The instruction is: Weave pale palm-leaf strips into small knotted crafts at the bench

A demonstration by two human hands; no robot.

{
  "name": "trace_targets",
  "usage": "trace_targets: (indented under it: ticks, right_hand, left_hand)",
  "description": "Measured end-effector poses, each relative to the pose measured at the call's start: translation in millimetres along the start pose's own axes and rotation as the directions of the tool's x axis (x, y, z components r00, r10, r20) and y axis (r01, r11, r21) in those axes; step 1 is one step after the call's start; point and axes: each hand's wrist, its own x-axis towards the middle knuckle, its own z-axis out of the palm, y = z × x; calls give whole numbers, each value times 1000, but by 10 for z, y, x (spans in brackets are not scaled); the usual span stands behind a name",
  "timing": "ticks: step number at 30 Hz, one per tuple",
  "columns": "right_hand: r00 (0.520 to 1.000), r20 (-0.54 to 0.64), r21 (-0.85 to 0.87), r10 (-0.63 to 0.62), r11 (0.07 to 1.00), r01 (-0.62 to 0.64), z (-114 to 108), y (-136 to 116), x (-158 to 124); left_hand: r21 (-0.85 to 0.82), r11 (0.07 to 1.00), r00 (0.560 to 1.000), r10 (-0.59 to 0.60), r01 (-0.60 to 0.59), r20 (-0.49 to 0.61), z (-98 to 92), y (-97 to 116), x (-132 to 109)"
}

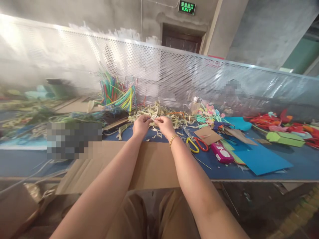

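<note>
Both grips were narrow: the left hand [141, 126] and the right hand [164, 126], side by side, pinched a thin, pale strip [153, 118] at their fingertips, beside a tangled heap of pale yellow-green strips [157, 109] toward the far edge of the blue surface [299, 168]. A flat, brown cardboard sheet [155, 161] overhung the near edge.

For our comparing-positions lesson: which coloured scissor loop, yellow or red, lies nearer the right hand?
The yellow loop: it lies on the side toward the right hand, while the red loop lies farther right.
</note>
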Motion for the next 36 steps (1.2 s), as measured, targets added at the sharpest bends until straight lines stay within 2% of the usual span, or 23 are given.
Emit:
trace_targets:
  ticks: [3,8,16,22,25,36]
  right_hand:
    - [1000,-27,-85,-14,996,12,-17,-18,-10]
    - [997,-79,-202,20,979,-35,-32,-51,-31]
    - [988,-116,-243,99,962,-125,-31,-59,-27]
    - [991,-118,-332,60,938,-97,-78,-95,-24]
    - [990,-136,-369,43,925,-91,-114,-122,-21]
    - [993,-119,-502,18,862,-76,-207,-171,-19]
  left_hand:
    - [62,998,1000,14,-15,13,-2,12,-16]
    - [141,984,994,106,-107,19,-39,96,-81]
    - [162,977,972,102,-138,212,-73,187,-176]
    - [228,967,984,75,-112,164,-79,189,-149]
    - [236,968,983,47,-89,178,-83,183,-133]
    - [221,948,952,171,-229,256,-46,134,-101]
